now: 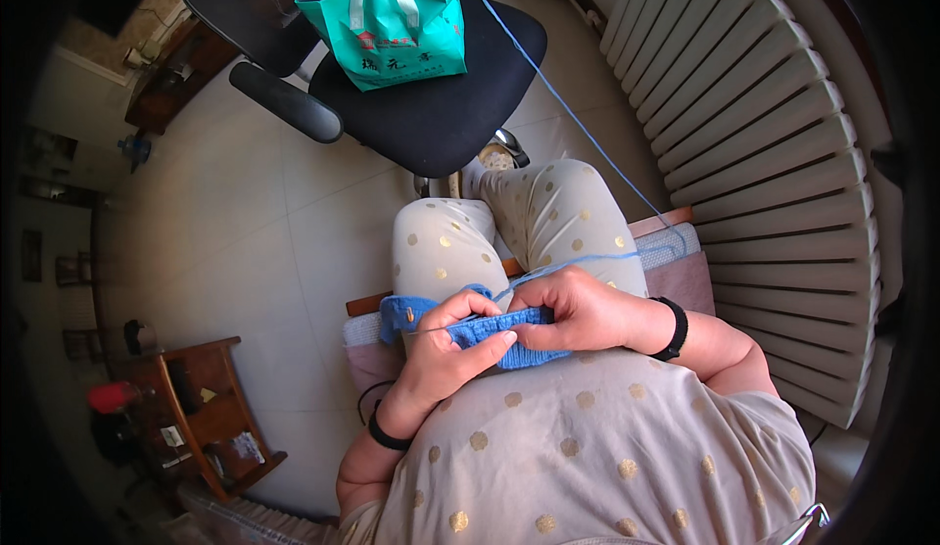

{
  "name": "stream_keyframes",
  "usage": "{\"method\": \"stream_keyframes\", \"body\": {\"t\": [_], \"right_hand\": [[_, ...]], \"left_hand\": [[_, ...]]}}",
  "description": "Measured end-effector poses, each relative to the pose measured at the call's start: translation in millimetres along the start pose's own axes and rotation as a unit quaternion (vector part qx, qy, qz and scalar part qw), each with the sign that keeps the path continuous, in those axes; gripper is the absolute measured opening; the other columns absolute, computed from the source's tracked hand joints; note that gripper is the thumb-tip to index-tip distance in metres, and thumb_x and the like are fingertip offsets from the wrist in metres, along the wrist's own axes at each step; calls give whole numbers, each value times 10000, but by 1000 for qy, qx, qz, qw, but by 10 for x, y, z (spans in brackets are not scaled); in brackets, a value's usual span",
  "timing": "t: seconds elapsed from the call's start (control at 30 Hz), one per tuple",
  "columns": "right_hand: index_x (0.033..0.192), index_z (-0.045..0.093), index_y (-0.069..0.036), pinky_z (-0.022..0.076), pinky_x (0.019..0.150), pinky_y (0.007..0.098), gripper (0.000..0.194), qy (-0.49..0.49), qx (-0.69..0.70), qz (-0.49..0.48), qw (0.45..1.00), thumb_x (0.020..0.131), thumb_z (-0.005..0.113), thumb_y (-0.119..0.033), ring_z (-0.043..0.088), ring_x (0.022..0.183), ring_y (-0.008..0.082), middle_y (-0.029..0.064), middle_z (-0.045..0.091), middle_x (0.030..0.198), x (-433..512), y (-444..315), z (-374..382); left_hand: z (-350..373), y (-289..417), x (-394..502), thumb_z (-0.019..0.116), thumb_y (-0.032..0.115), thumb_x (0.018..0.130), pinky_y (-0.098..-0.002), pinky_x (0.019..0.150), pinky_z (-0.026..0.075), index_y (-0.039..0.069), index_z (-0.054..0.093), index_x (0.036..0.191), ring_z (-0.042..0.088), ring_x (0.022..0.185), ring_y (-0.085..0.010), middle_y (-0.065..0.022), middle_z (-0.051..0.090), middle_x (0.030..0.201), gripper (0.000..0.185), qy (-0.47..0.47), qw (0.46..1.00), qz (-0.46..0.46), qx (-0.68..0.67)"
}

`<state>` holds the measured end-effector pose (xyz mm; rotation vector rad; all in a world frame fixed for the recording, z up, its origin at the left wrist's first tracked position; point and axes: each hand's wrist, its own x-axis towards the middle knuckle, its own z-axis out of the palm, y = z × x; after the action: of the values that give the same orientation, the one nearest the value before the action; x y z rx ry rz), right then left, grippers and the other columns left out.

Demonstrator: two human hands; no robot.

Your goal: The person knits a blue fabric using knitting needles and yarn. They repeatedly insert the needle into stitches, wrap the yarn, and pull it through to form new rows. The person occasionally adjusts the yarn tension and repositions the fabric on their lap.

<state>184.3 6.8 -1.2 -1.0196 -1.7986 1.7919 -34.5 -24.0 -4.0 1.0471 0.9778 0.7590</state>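
Blue ribbed knitting [532, 355] lies across my lap between both hands. My left hand [453, 347] grips its left end, where a thin metal knitting needle [433, 331] sticks out past the fingers. My right hand [569, 310] pinches the upper right edge, thumb in front, close to the left thumb. Another part of the blue knitting [404, 310], with a small yellowish clip or marker on it, hangs over my left thigh. Blue yarn [580, 123] runs from a green bag [411, 49] down to the seat on my right, then across my thigh to the hands.
The bag stands on a black office chair [507, 45] before my knees; its armrest [286, 102] points left. A white radiator [778, 200] runs along my right side. A wooden shelf unit [198, 420] with objects stands at the lower left. I sit on a cushioned wooden seat [690, 216].
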Motion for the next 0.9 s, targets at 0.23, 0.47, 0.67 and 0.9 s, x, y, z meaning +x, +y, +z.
{"method": "stream_keyframes", "body": {"t": [0.23, 0.47, 0.67, 0.9], "right_hand": [[965, 703, -36, 511, 639, 342, 223, 4, -23, -13, 1000, 876, 692, -240, 669, 683, 218, 122, 681, 757, 14, 21, -6], [961, 704, -35, 507, 632, 329, 220, -1, 2, 5, 1000, 865, 697, -232, 649, 660, 203, 115, 673, 741, 12, 32, -16], [969, 689, -24, 505, 630, 332, 234, 28, -3, -13, 1000, 841, 701, -219, 654, 676, 218, 128, 672, 761, 13, 13, -6], [970, 676, -9, 513, 641, 339, 236, 45, -9, -12, 999, 816, 679, -188, 662, 697, 240, 143, 669, 793, 26, -23, -7]], "left_hand": [[-20, -30, 25, 653, 75, 911, -198, 709, 447, -13, 642, 950, 528, 798, -28, 20, 616, 834, 97, 27, 998, -6, 55], [-34, 11, 16, 604, 93, 941, -211, 673, 426, -15, 627, 907, 508, 751, -40, 23, 590, 795, 115, 21, 999, 7, 32], [-13, 1, 20, 601, 85, 950, -209, 653, 410, -2, 608, 875, 486, 732, -32, 37, 557, 767, 115, 32, 997, 20, 66], [-7, -14, 25, 612, 77, 950, -205, 645, 405, -2, 603, 877, 475, 726, -31, 34, 549, 757, 108, 23, 996, 33, 82]]}}
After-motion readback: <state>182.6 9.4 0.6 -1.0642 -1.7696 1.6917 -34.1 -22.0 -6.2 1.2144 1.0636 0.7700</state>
